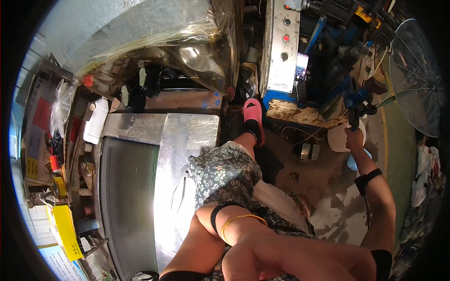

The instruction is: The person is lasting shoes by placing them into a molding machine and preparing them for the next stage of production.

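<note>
My right arm [382, 210] reaches forward along the right side. At its end my right hand [355, 138] is closed around the lower end of a black handle [355, 117] on a blue and black machine [344, 96]. My left arm [194, 246] is bent, with a black band and a yellow bangle [239, 220] near the wrist. Large and close at the lower edge is my left hand [281, 250], raised over my floral clothing [225, 175]. Its fingers are mostly hidden, so I cannot tell whether it holds anything.
A control panel [280, 65] with several buttons stands ahead, a lit phone [301, 66] beside it. At right are a large fan [424, 86] and a white bucket [333, 139]. Foot pedals [309, 151] sit on the floor. A metal-topped bench [183, 136] lies left, and cluttered shelves [77, 187] beyond.
</note>
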Motion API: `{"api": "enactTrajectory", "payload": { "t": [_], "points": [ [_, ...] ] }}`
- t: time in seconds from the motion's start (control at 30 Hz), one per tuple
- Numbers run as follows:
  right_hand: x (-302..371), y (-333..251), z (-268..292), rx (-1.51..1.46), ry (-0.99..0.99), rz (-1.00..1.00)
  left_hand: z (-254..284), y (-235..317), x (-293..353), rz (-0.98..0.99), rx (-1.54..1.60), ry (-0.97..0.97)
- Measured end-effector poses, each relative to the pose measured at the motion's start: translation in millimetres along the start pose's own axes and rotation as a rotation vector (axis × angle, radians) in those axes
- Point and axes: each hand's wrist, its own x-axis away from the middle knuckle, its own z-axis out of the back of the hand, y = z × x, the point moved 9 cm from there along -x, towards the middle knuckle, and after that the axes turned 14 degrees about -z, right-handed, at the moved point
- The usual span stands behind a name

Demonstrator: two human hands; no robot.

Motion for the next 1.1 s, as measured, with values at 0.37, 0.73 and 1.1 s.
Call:
{"api": "enactTrajectory", "payload": {
  "t": [0.37, 0.73, 1.1],
  "points": [
    [9.2, -4.8, 1.6, -0.029, 0.032, 0.004, 4.5, 13.3, -8.6, -0.067, -0.07, -0.018],
    [5.6, -4.8, 2.4, -0.003, 0.026, 0.021, 6.3, 26.4, -15.2, -0.147, -0.19, -0.034],
    [3.4, -5.1, 0.6, 0.002, 0.013, 0.048, 11.0, 34.7, -25.8, -0.275, -0.312, -0.131]
  ]
}}
